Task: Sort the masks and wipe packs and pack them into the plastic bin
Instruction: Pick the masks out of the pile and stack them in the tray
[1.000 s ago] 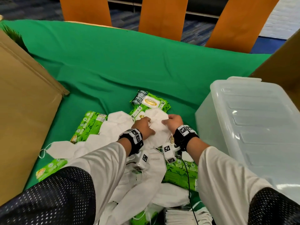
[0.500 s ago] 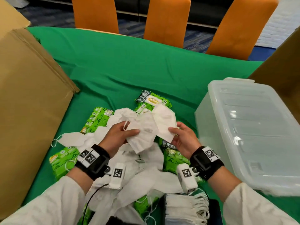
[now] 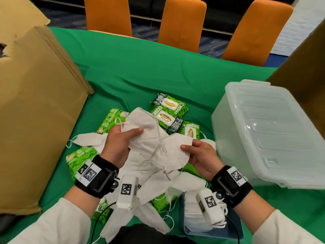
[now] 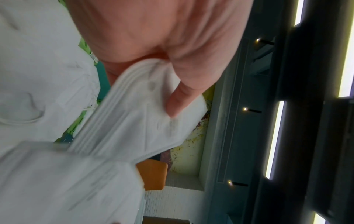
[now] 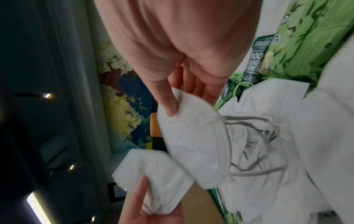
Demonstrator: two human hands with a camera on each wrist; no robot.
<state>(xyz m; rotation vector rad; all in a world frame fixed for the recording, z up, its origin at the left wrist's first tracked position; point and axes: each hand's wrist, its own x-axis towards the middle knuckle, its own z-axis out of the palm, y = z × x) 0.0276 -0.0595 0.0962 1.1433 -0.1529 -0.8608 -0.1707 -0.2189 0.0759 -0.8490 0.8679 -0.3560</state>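
Above a heap of white masks [image 3: 158, 184] and green wipe packs [image 3: 168, 118], both hands are raised. My left hand [image 3: 121, 140] grips a small stack of folded white masks [image 3: 144, 131], thumb on top; the left wrist view shows the stack [image 4: 138, 121] pinched under the thumb. My right hand [image 3: 198, 154] pinches one white mask [image 3: 170, 152] at its right edge, with ear loops dangling below; the mask [image 5: 193, 136] shows under the thumb in the right wrist view. The clear plastic bin [image 3: 270, 134] lies upside down to the right.
A big cardboard box [image 3: 35, 106] stands at the left and another [image 3: 306, 67] at the far right. A blue box of stacked masks [image 3: 197, 213] sits near the front edge. Orange chairs [image 3: 181, 22] line the far side of the green-clothed table [image 3: 140, 67].
Both hands have lifted off the pile and drawn toward me, each bringing masks up. The left hand's stack and the right hand's mask now overlap in the air.
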